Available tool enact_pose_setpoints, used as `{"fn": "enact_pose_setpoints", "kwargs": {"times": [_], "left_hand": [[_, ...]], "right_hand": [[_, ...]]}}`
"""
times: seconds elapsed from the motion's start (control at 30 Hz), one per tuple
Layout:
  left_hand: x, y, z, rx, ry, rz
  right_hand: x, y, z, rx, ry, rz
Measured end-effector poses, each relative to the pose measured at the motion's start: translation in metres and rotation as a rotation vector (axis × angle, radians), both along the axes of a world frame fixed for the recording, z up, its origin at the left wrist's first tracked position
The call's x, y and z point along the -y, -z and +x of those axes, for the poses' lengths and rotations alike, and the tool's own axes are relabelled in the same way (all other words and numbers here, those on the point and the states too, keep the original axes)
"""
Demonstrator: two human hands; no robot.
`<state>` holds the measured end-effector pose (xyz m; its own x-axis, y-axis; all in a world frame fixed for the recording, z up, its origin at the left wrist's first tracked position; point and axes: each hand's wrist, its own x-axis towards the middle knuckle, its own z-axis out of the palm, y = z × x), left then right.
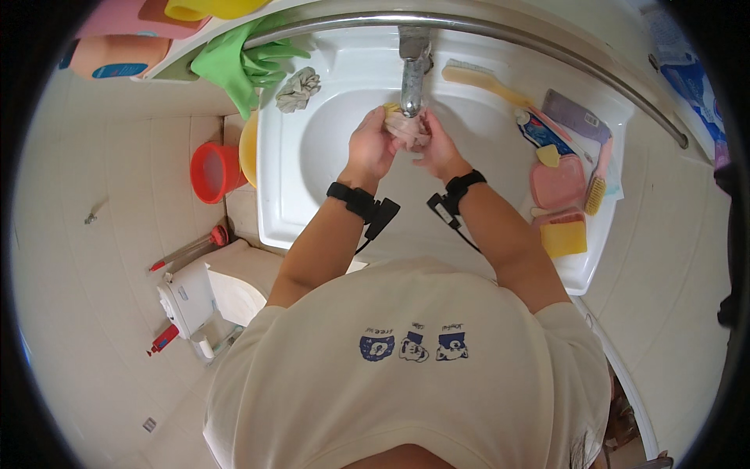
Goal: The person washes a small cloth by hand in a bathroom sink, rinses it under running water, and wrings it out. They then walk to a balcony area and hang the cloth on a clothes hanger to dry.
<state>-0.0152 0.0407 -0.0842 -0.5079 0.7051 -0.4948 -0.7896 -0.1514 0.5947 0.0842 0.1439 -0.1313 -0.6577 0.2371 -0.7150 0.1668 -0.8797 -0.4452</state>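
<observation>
Beneath the metal faucet [412, 88], both hands hold a wet, bunched pale cloth [410, 130] that has a yellow patch at its upper left. My left hand [372, 143] grips its left side, and my right hand [439, 146] is closed around its right side. They are over the basin of a white sink [328, 149]. Each wrist wears a black strap with a small device. A crumpled grey cloth [298, 89] lies on the sink's upper left ledge. Whether water is running is hard to tell.
A metal rail [351, 20] curves across above the sink, with green rubber gloves [234, 64] over its left end. A wooden-handled brush [486, 81], a purple tube [574, 114], a pink soap box [558, 182] and a yellow sponge [563, 238] line the right ledge. A red bucket [229, 173] stands left.
</observation>
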Motion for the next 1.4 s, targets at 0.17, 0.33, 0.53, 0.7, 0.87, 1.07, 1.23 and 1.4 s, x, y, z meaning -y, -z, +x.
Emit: {"fn": "enact_pose_setpoints", "kwargs": {"times": [0.17,0.33,0.53,0.7,0.87,1.07,1.23,1.4], "left_hand": [[0.010,0.006,-0.011,0.093,-0.107,-0.056],[0.004,0.039,-0.016,0.055,-0.199,-0.450],[-0.018,0.065,0.012,-0.517,0.336,-0.535],[-0.029,0.017,0.004,0.029,-0.061,-0.373],[-0.027,-0.009,-0.019,0.166,-0.197,-0.330],[-0.031,-0.004,-0.002,0.007,-0.116,-0.264],[-0.033,0.004,-0.002,-0.022,-0.041,-0.139],[-0.019,0.018,-0.017,-0.341,-0.184,-0.492]], "right_hand": [[0.003,0.012,-0.010,-0.259,0.096,-0.264],[0.014,0.000,-0.014,-0.249,0.114,0.132],[0.013,0.005,-0.021,0.191,-0.063,1.154],[-0.024,0.030,0.000,0.145,-0.045,0.705],[-0.020,0.056,0.009,0.154,-0.088,0.363],[-0.019,0.052,-0.003,-0.218,0.053,0.710],[-0.011,0.022,0.005,-0.434,-0.243,0.852],[-0.017,0.017,-0.008,0.072,-0.379,0.875]]}}
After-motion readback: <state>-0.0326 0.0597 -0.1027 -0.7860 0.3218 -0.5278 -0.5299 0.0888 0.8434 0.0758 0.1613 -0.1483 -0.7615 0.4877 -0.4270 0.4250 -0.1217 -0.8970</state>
